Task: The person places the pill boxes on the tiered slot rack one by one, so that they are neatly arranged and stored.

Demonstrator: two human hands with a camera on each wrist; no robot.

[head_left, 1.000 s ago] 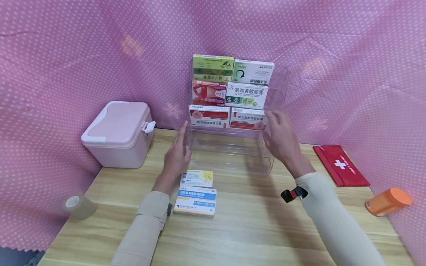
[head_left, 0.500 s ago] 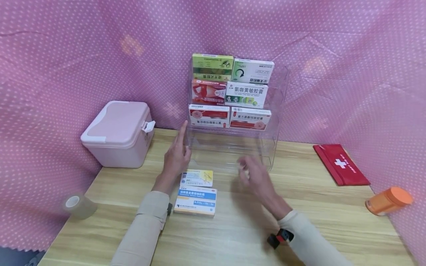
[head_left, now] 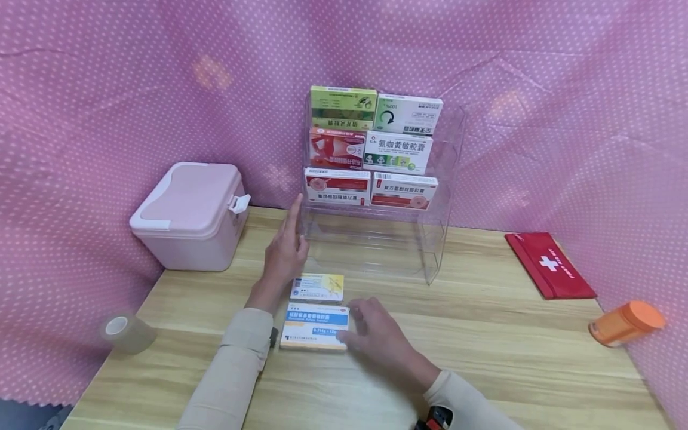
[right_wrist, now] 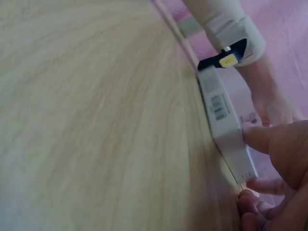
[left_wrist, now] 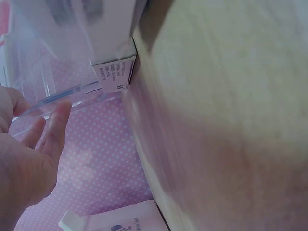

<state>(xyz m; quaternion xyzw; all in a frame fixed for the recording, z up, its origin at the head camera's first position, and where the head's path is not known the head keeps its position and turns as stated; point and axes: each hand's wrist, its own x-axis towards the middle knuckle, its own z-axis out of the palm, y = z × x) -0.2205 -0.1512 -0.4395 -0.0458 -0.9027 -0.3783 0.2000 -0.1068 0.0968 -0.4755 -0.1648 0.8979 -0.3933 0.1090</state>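
Observation:
A clear tiered display rack (head_left: 430, 239) stands at the back of the table. Medicine boxes fill its three upper tiers, among them a red-and-white medicine box (head_left: 404, 192). My left hand (head_left: 283, 254) holds the rack's left side panel, with thumb and fingers on either side of it in the left wrist view. A blue-and-white medicine box (head_left: 314, 325) lies flat on the table in front. My right hand (head_left: 378, 334) grips its right end, thumb and fingertips against it. Just behind it lies a white-and-yellow medicine box (head_left: 317, 288).
On the left are a pink lidded box (head_left: 185, 215) and a roll of clear tape (head_left: 129, 334). A red first aid pouch (head_left: 550, 266) and an orange bottle (head_left: 626, 323) lie on the right. Pink dotted cloth (head_left: 537, 119) hangs around the wooden table (head_left: 510, 358).
My right hand has left the rack's right side, come down and to the left, and taken hold of the blue-and-white medicine box. My left hand stays at the rack.

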